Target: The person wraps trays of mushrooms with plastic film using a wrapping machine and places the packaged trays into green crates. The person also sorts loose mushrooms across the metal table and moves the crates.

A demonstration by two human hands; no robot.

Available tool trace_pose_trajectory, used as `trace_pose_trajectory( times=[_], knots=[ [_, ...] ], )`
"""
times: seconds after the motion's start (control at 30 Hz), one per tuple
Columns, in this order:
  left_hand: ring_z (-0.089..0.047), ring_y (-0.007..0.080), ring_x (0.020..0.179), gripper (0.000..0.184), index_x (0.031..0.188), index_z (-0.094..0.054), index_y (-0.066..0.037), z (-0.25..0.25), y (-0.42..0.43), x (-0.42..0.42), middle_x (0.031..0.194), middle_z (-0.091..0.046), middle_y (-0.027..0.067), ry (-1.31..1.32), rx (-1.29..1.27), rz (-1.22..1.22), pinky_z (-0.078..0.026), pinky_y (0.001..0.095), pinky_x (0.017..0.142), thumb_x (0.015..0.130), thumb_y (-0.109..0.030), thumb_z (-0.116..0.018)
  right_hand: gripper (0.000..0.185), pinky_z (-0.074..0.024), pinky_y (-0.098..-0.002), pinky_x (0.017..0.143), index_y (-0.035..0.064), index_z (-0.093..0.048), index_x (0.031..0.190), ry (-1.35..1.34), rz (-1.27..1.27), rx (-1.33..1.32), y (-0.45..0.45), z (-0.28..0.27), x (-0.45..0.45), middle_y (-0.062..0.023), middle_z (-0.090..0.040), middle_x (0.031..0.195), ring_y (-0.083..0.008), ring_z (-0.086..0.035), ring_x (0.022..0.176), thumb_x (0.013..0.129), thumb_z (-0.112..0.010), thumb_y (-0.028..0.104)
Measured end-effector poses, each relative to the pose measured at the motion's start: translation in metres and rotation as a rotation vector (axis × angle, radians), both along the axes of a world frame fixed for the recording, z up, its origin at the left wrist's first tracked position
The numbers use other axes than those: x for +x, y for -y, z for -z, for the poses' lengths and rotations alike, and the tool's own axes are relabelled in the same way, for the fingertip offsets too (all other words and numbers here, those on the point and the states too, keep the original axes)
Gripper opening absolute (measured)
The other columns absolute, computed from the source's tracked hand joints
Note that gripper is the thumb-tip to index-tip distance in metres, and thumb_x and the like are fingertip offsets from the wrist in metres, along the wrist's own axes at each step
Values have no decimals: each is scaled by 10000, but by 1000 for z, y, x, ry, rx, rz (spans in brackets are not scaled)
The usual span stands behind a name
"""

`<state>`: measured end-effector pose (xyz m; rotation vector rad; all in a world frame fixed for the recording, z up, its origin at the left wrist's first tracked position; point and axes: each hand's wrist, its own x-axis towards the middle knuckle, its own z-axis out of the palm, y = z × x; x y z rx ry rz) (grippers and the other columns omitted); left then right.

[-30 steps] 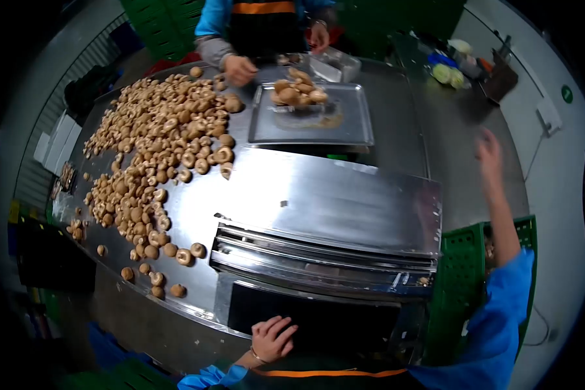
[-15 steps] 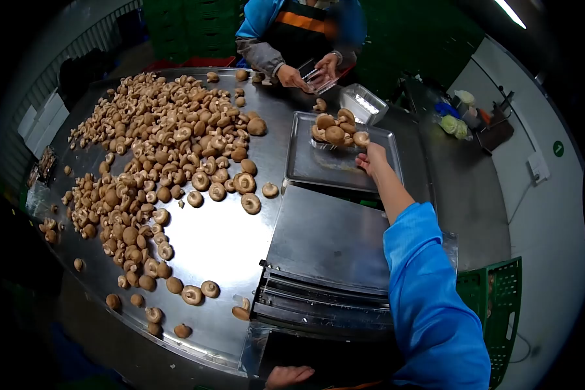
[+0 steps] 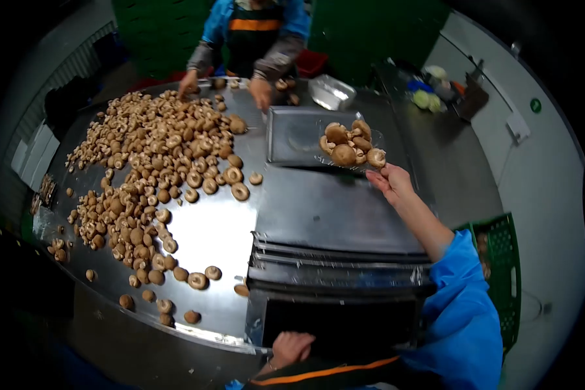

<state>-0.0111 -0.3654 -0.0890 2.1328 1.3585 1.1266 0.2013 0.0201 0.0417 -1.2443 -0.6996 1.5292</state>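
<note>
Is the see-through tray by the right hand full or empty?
Full: brown mushrooms are heaped in the see-through tray, piled above its rim, at the right hand.

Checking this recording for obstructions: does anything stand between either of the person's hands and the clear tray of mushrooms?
Nothing visible separates the right hand from the clear tray: its fingers grip the near right corner. Between the left hand and the tray lie the dark front panel, metal rails and flat metal plate.
</note>
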Motion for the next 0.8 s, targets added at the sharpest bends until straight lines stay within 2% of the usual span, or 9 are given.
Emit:
trace_pose_trajectory(
  times=[0.13, 0.27, 0.37, 0.47, 0.57, 0.67, 0.7, 0.77, 0.8],
  knots=[
    [-575, 265, 692, 386, 947, -540, -75, -67, -34, -2, 839, -598, 88, 155, 210, -99, -422, 347, 598, 586, 55, -581, 338, -551, -326, 747, -123, -392, 1144, -31, -23, -124, 99, 1, 45, -227, -514, 1046, -286, -600, 879, 826, -291, -70],
    [-481, 270, 916, 332, 1012, -540, -46, -107, -75, -5, 958, -546, 126, -116, 60, -360, -334, 392, 799, 683, -17, -577, 311, -552, -354, 723, -102, -391, 1154, -58, -76, -122, 153, 9, 75, -222, -510, 1060, -291, -593, 920, 856, -381, -14],
    [-438, 275, 932, 330, 1044, -546, -40, -116, -101, -10, 946, -514, 118, -405, 32, -464, -310, 402, 802, 741, -149, -617, 351, -510, -356, 649, -28, -487, 1101, 483, -60, -74, 189, -17, 86, -139, -546, 989, -267, -567, 863, 825, -570, 171],
    [-450, 274, 888, 320, 934, -618, -33, -117, -123, -12, 841, -546, 116, -598, 3, -525, -304, 397, 801, 761, -303, -624, 279, -432, -422, 687, 27, -618, 915, 1633, -185, 513, 226, 18, 150, -139, -550, 881, -294, -513, 815, 779, -620, 271],
    [-468, 280, 869, 404, 706, -669, -33, -106, -145, -3, 760, -590, 128, -771, -112, -464, -307, 392, 798, 756, -428, -607, 339, -366, -427, 706, 61, -643, 688, 1859, -130, 383, 241, 26, 130, -139, -550, 803, -297, -487, 806, 726, -630, 397],
    [-531, 250, 711, 340, 673, -659, -39, -109, -169, 2, 637, -599, 98, -582, -319, -300, -366, 379, 699, 740, -372, -635, 326, -357, -429, 728, 43, -627, 667, 1685, -279, 365, 221, 28, 110, -120, -561, 746, -296, -490, 803, 725, -638, 363],
    [-512, 226, 611, 302, 663, -648, -38, -107, -171, -4, 588, -577, 91, -381, -373, -283, -375, 361, 615, 736, -331, -632, 297, -387, -349, 584, 56, -590, 650, 1622, -258, 558, 216, 40, 117, -76, -554, 686, -213, -505, 638, 769, -620, 326],
    [-436, 141, 434, 255, 593, -576, -26, -123, -166, -22, 512, -517, 52, 2, -520, -164, -341, 292, 414, 726, -242, -610, 243, -325, -269, 455, 72, -549, 645, 815, -284, 100, 229, 16, 134, -46, -521, 654, -139, -445, 513, 809, -587, 248],
    [-413, 80, 442, 254, 595, -540, -44, -125, -156, -37, 503, -480, 12, 245, -836, -86, -316, 235, 405, 740, -238, -618, 230, -294, -230, 390, 81, -529, 643, 404, -280, -117, 241, 2, 141, -31, -505, 638, -102, -415, 450, 829, -571, 209]
  ],
)
